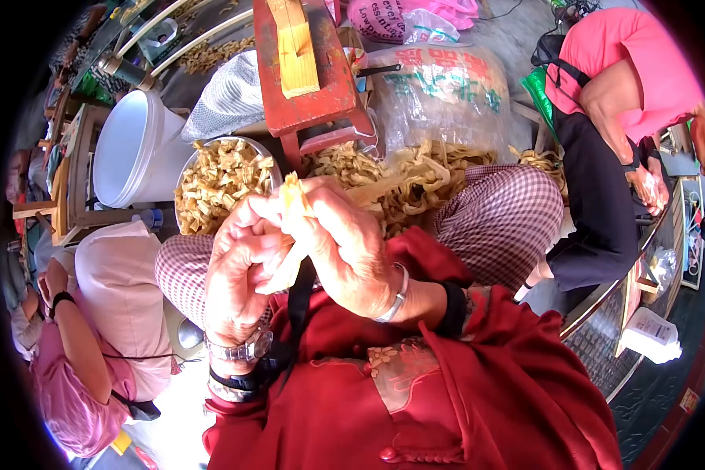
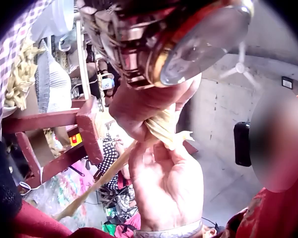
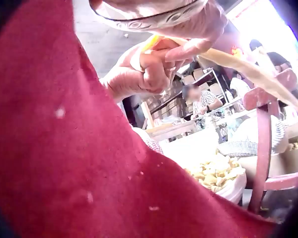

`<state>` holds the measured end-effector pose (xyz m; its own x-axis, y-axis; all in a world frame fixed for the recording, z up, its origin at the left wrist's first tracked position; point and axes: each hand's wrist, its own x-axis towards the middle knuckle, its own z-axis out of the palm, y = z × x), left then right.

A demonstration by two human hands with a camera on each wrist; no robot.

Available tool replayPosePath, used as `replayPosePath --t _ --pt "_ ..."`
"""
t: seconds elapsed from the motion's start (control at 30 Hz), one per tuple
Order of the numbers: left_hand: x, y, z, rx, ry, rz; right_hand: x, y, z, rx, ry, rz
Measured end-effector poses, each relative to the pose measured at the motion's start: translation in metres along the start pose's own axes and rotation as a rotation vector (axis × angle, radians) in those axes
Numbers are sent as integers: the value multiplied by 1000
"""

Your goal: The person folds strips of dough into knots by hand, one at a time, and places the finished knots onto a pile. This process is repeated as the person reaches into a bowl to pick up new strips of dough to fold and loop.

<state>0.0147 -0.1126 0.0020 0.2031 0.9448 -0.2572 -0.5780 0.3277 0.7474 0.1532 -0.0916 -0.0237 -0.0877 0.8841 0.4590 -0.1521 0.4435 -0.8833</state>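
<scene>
In the head view my left hand [image 1: 239, 258] and right hand [image 1: 348, 247] meet in front of my chest, both pinching one pale yellow dried strip [image 1: 294, 202]. A folded end sticks up above the fingers, and another flat end hangs below between the hands. The left wrist view shows the strip [image 2: 161, 129] wrapped over itself at the fingertips, with a long tail running down to the left. From the right wrist view, that tail [image 3: 248, 69] stretches away toward the red stool. Curled fingers hide part of the fold.
A tub [image 1: 276, 178] of short folded pieces stands beyond my left hand. Loose long strips [image 1: 415, 188] lie past my knees, near a clear plastic bag [image 1: 446, 94]. A red stool [image 1: 321, 110] bears a wooden block [image 1: 299, 66]. A white bucket [image 1: 125, 149] stands left; people sit on both sides.
</scene>
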Motion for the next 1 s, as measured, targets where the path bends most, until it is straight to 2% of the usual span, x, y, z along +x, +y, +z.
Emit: replayPosePath --t 0.03,0.13,0.17,0.2,0.23,0.27,0.3,0.33,0.37,0.43,0.47,0.5,0.57,0.6,0.63,0.7,0.77,0.83,0.9,0.93,0.97,1.0 --pt "-3 2 3 25 3 15 1 -4 3 21 0 43" --pt "-19 11 21 300 105 260 -1 -12 3 -23 -21 242" --pt "-25 12 25 357 82 340 1 -17 6 -45 -12 312" --pt "-32 15 32 485 109 355 3 -19 8 6 23 291" --pt "-37 17 37 615 140 373 6 -20 5 -29 -81 294" --pt "-38 15 31 967 199 530 11 -19 0 -62 -184 294" --pt "-38 17 31 1209 203 636 14 -19 -3 -96 -284 292" --pt "-36 18 26 1376 183 761 15 -17 -1 -79 -297 296" --pt "-33 18 21 1538 156 887 11 -11 0 -177 -310 104" --pt "-29 16 26 1650 185 985 6 1 1 -372 -336 -280" --pt "-28 15 28 1708 209 1032 3 1 -9 -200 -512 -15" --pt "-26 15 26 1653 159 1013 4 -3 -14 -145 -529 50" --pt "-35 5 7 1560 182 725 5 -8 -21 -107 -570 221" --pt "-38 7 10 1343 221 490 6 -10 -24 -129 -593 329" --pt "-35 1 3 933 184 451 4 -12 -24 -93 -552 305" --pt "-25 -6 0 373 20 368 1 -11 -19 72 -392 165" --pt "-18 -8 -3 137 -126 261 2 -10 -28 -28 -441 129" --pt "-18 -11 -4 103 -171 191 2 -5 -35 25 -512 219" --pt "-21 -10 -3 290 -132 147 -4 -1 -37 106 -461 313" --pt "-22 -12 5 493 -47 233 -8 2 -36 148 -421 375" --pt "-16 -8 1 977 -112 380 -9 3 -36 190 -408 447" --pt "-13 -11 2 1029 -109 448 -11 4 -36 231 -392 520"
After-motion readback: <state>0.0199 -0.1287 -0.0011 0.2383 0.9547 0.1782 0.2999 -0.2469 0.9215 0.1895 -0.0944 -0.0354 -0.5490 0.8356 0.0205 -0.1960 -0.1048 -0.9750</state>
